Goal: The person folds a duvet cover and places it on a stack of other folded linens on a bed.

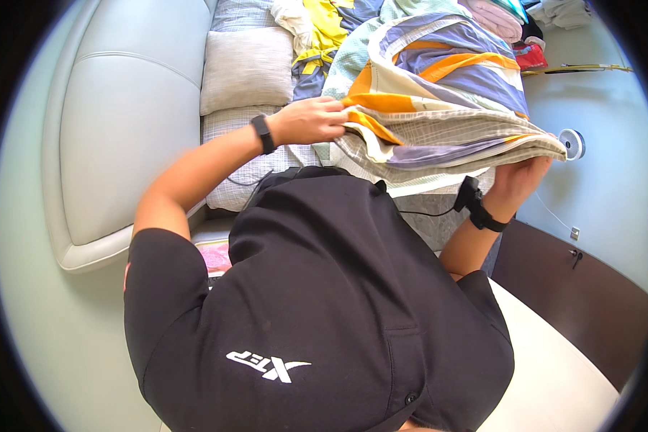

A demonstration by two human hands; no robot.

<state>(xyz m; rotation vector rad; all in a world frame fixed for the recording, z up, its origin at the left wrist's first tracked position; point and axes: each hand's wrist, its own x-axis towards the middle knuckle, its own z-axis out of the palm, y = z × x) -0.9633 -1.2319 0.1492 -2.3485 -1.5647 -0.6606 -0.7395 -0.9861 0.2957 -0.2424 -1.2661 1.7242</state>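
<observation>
A large patterned quilt (453, 133) in grey plaid, orange, white and purple stretches between my hands, its near edge lifted above the bed. My left hand (313, 120) is closed on the quilt's left edge, the fingertips pressed into the fold. At the opposite end, my right hand (523, 178) grips the quilt's right corner from below; the cloth hides part of its fingers. Beyond, the rest of the quilt lies in loose folds over a pale green sheet (345, 66).
A padded headboard (140, 129) stands on the left, beside a beige pillow (246, 70). Yellow and grey clothing (324, 32) and a folded pink blanket (493, 20) lie farther back. At right are a white fan (572, 145) and a dark brown panel (569, 288).
</observation>
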